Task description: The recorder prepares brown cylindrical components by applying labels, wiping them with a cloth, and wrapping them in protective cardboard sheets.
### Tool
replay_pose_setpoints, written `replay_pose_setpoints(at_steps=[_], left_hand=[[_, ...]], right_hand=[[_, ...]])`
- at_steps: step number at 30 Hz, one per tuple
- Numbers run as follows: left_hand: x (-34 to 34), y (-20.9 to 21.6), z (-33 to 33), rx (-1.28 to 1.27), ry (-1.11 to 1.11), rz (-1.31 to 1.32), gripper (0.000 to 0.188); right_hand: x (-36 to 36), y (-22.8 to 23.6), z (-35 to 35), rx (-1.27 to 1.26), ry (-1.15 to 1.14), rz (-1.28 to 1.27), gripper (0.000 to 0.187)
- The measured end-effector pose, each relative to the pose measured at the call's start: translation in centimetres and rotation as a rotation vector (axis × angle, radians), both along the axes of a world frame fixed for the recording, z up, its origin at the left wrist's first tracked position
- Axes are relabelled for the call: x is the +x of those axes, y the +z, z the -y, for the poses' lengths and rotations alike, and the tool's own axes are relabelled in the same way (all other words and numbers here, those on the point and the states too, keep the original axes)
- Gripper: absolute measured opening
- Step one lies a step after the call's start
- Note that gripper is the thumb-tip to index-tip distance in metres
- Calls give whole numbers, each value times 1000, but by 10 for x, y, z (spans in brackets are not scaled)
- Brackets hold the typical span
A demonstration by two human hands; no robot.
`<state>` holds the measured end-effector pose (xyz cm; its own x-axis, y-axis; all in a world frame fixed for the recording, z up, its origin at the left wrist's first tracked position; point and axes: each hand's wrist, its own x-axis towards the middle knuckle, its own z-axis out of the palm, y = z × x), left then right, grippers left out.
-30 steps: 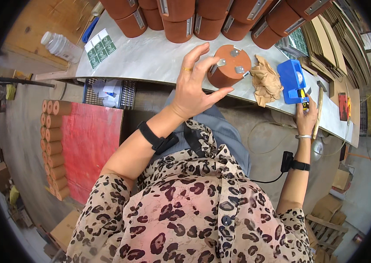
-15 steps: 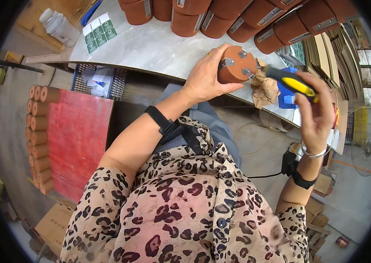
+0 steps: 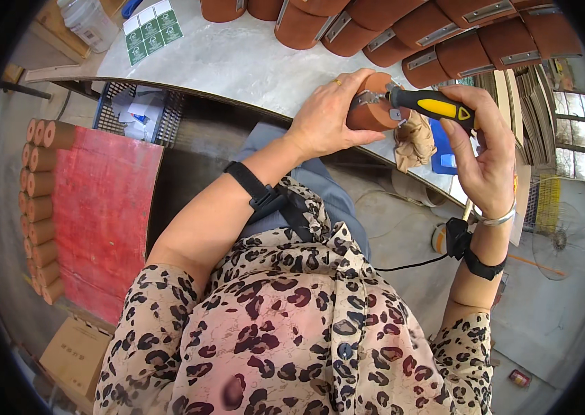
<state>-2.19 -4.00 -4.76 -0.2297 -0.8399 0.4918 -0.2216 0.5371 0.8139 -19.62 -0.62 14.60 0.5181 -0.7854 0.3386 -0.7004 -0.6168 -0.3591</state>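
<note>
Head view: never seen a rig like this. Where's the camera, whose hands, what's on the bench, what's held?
There is no robot here. One person works bare-handed, wearing a fisheye camera on the head; it looks down, so straight edges bend near the rim and picture left is the person's left.

The left hand grips a reddish-brown cylinder with metal fittings on its end. The right hand holds a screwdriver-like tool with a black and yellow handle, pointed at that end; whether it touches is unclear.

On the grey bench are stacked similar cylinders with metal strips, a green-and-white sheet, crumpled brown paper and a partly hidden blue object.
</note>
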Motion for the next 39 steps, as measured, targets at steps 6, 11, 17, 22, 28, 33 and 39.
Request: replay_pose_setpoints(at_steps=[6, 11, 17, 22, 28, 33, 39], left_hand=[[1, 2, -1, 14, -1, 17, 98], [1, 3, -1, 2, 7, 30, 99], [0, 1, 0, 2, 7, 16, 99], [0, 0, 0, -11, 7, -18, 97], [-1, 1, -2, 8, 1, -18, 97], [0, 2, -1, 17, -12, -36, 96], [0, 1, 1, 30, -4, -25, 95]], right_hand=[[3, 6, 1, 21, 9, -25, 29], [4, 11, 1, 73, -7, -48, 28], [5, 22, 12, 129, 44, -101, 31], [16, 30, 32, 131, 173, -201, 32], [24, 30, 41, 203, 116, -274, 28], [35, 27, 42, 93, -6, -272, 29], [46, 23, 40, -40, -238, -396, 27]])
